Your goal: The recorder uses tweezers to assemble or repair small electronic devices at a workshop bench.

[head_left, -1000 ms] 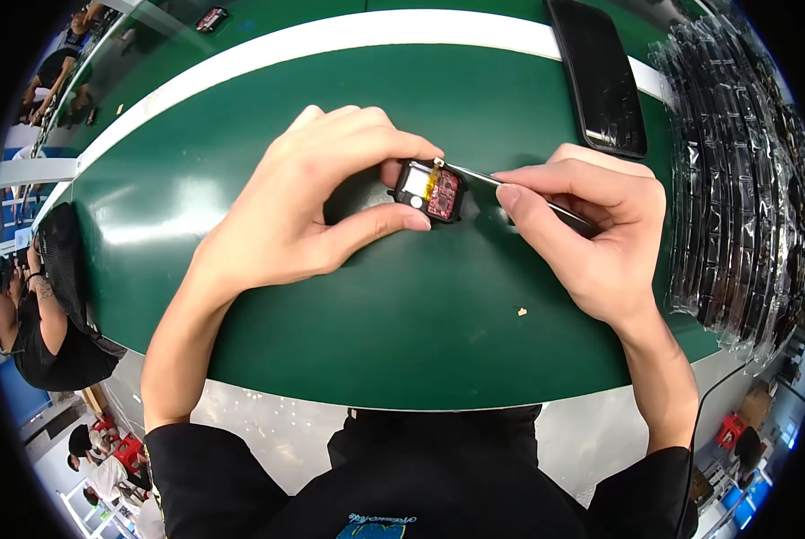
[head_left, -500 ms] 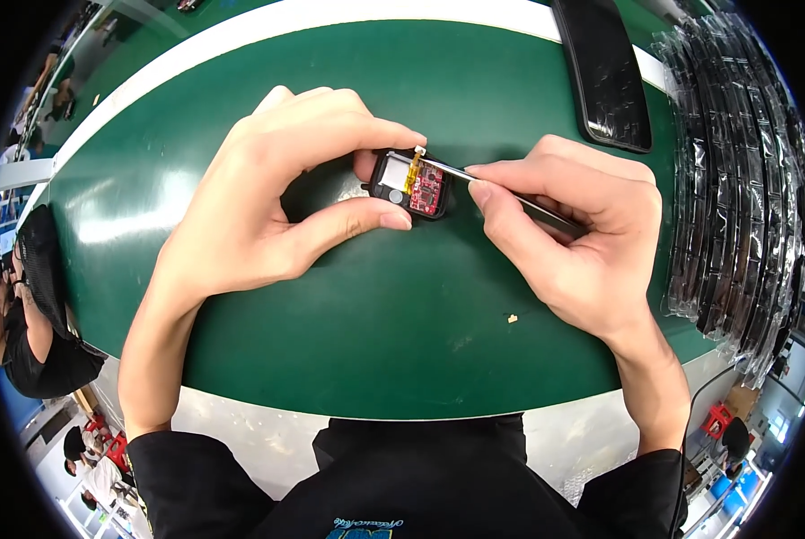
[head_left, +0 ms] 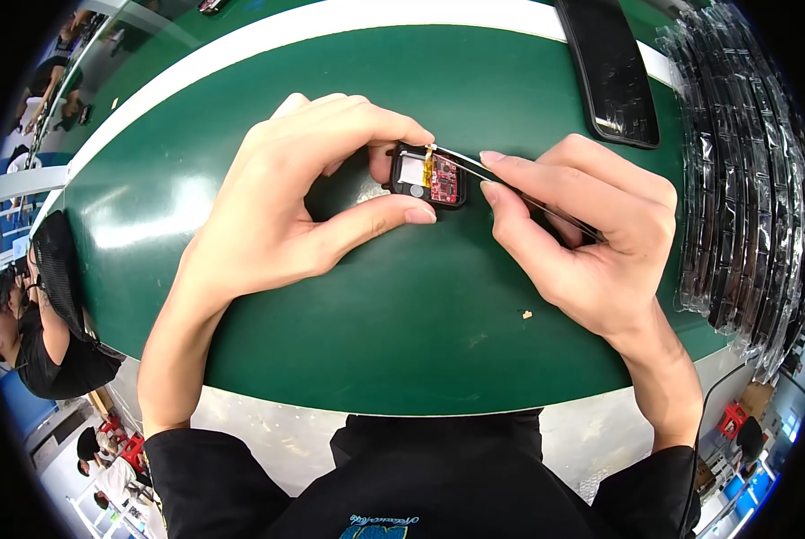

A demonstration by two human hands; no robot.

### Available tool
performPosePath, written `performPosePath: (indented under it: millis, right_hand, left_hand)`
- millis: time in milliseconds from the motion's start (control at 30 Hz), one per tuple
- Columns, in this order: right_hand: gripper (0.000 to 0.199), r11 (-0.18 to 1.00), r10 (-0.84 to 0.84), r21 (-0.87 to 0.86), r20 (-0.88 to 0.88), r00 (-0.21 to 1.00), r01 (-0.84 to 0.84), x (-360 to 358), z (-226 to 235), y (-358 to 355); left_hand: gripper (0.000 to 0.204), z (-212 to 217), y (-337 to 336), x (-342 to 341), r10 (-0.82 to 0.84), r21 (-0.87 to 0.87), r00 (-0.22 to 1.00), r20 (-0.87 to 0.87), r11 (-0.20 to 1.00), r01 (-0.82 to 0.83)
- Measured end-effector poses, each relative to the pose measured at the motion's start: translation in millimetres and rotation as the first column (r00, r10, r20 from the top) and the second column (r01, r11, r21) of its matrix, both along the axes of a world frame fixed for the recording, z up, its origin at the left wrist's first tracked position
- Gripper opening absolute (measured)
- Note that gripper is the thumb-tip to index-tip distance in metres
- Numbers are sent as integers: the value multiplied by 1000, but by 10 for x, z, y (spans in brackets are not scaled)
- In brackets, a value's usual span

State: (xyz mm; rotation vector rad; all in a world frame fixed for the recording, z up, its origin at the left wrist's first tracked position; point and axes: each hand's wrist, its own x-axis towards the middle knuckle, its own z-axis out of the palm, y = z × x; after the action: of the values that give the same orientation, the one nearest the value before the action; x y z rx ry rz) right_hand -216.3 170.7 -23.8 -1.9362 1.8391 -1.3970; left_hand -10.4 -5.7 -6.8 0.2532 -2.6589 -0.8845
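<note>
Opened device [head_left: 427, 178], btwn my hands over the green table [head_left: 375, 350]: L hand [head_left: 299, 207] pinches its edges, R hand [head_left: 591, 229] grips tweezers [head_left: 462, 157], prongs slightly apart, can't tell if on anything. Tip slip might nick yellow ribbon [head_left: 428, 167] imo.

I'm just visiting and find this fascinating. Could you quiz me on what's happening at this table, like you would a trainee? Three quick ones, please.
1. What holds the small black case?
A) a clamp
B) the left hand
C) a metal stand

2. True or false: the case is fully closed.

3. Fill in the blank: the right hand grips a pair of thin ____.

Key:
1. B, with fingers and thumb at its edges.
2. False: a red circuit board shows inside.
3. Tweezers, their tips near the case's far edge.
</note>
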Motion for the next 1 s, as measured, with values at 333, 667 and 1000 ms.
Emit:
performPosePath:
  millis: [333, 667, 1000]
  right_hand:
    - [23, 1000, 20, 12, 62, 998, -21, 26, -26, -11]
    - [15, 989, 78, 103, 228, 971, -104, -46, 14, 8]
    - [17, 985, 98, 118, 225, 970, -126, -56, -14, 5]
  left_hand:
    - [55, 40, -68, 30, -14, 27, 998, 65, 1000, 12]
    - [56, 42, -144, 69, -80, 118, 995, 66, 990, 72]
    - [55, 57, -147, 47, -111, 59, 990, 83, 993, 107]
